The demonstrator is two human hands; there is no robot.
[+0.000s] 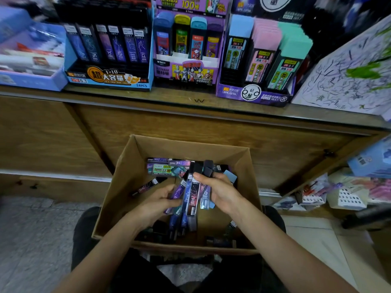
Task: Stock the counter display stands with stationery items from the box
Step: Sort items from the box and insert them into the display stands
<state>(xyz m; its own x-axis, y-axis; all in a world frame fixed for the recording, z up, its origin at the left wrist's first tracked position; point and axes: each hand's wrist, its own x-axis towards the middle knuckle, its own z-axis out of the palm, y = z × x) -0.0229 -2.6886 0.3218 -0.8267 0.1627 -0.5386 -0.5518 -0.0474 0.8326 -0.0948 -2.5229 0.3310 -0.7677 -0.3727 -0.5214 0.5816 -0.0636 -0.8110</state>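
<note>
Right hand and left hand clasp pencil-lead cases, likely light, rigid and slippery, best pinched mid-length between the fingers.

Wooden counter bears blue stand, Ultraman stand, purple stand; scribbled sheet at right.

Left hand and right hand curl inward (forearms converging).
</note>
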